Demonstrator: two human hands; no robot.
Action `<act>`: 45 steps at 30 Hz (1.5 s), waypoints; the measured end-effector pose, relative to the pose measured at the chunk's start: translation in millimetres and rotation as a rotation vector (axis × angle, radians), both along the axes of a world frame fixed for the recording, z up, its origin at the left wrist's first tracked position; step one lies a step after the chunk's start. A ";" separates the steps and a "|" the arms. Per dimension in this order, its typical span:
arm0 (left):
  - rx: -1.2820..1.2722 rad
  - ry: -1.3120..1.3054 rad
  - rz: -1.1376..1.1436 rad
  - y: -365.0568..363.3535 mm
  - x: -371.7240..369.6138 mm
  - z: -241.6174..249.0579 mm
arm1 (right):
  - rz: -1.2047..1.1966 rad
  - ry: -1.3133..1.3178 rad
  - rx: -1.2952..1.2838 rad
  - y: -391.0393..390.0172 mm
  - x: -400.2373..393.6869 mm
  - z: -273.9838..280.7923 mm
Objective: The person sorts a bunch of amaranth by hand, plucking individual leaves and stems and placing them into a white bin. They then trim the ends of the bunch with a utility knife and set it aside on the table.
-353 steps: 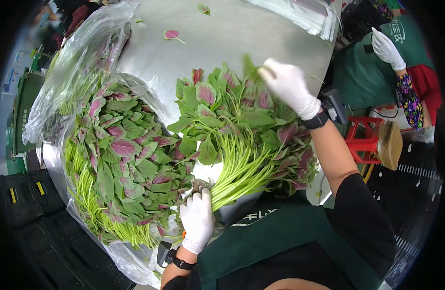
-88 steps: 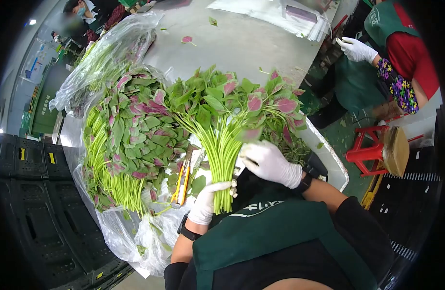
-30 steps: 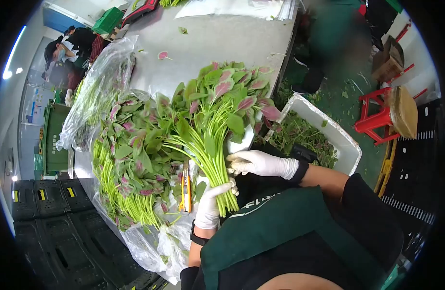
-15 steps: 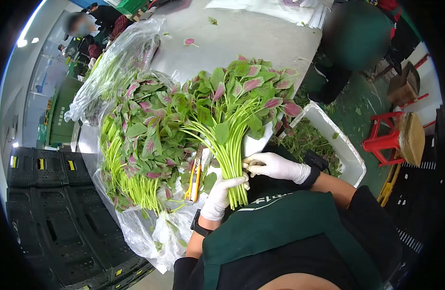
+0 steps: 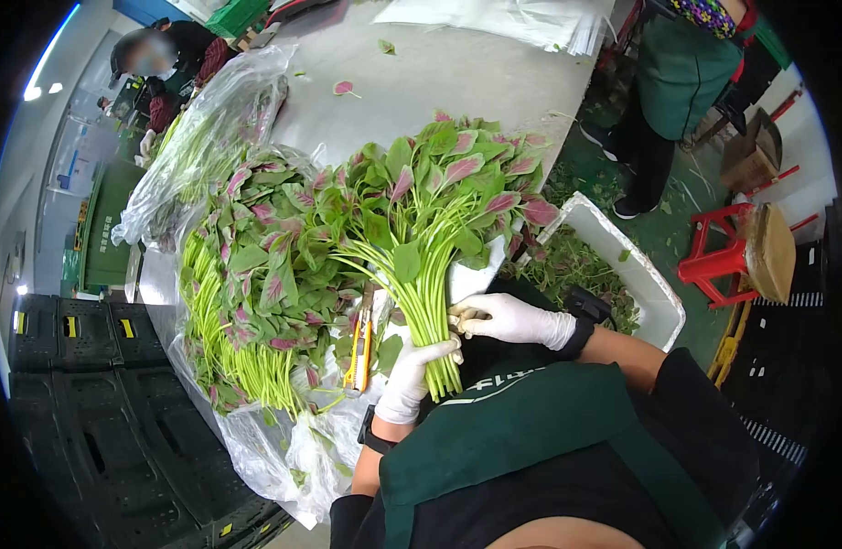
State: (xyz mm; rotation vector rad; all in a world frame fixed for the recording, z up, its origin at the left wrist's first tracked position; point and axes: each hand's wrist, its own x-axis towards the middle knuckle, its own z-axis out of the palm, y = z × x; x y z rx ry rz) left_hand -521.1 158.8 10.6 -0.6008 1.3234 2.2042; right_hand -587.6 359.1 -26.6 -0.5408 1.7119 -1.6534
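Observation:
My gloved left hand (image 5: pixel 415 373) is wrapped round the lower stems of a bunch of red-and-green amaranth (image 5: pixel 423 306). Its leaves fan out away from me over the table. My right hand (image 5: pixel 505 320), gloved in white too, is beside the stems with its fingers curled in a pinch; what they hold, if anything, is too small to make out. A yellow-orange box cutter (image 5: pixel 358 352) lies just left of the bunch. Further left, a heap of amaranth (image 5: pixel 256 274) with bright green stems rests on clear plastic.
At my right stands a white foam box (image 5: pixel 659 306) with leafy trimmings. Beyond it are a red stool (image 5: pixel 718 252) and a person in a green apron (image 5: pixel 681 82). Black crates (image 5: pixel 91 412) are stacked at left. Plastic-wrapped greens (image 5: pixel 206 137) lie on the metal table (image 5: pixel 421 82).
The view has shifted slightly, so most things appear a little further left. My left hand keeps its grip on the bunch, and my right hand stays beside the stems.

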 end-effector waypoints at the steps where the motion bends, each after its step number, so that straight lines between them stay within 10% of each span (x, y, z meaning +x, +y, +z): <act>1: -0.015 0.012 -0.008 0.2 -1.4 3.8 | -0.006 0.034 -0.006 0.0 0.6 -0.1; 4: -0.060 0.030 -0.026 -3.2 -3.7 7.1 | 0.045 -0.024 0.033 3.0 -3.6 1.3; 6: -0.105 0.033 -0.029 -5.1 -3.8 5.2 | -0.040 0.456 0.110 11.1 -22.7 33.8; 12: -0.119 0.047 -0.022 -3.2 -2.9 3.4 | -0.393 0.832 0.199 10.0 -121.0 84.1; 18: -0.136 0.098 -0.013 -4.2 0.4 -6.8 | -0.079 1.399 0.248 -21.3 -183.0 58.0; 27: -0.125 0.107 -0.018 -6.1 -2.3 -4.9 | -0.056 1.570 0.363 -21.0 -177.9 53.3; 36: -0.134 0.105 -0.023 -7.5 2.8 -8.2 | -0.218 1.367 0.204 -21.3 -153.6 81.0; 42: -0.125 0.109 -0.031 -7.7 0.0 -5.8 | -0.169 0.368 0.138 -22.6 -121.4 112.2; 45: -0.097 0.099 -0.026 -9.5 -0.8 -9.0 | -0.425 0.378 -0.050 -5.9 -135.8 98.5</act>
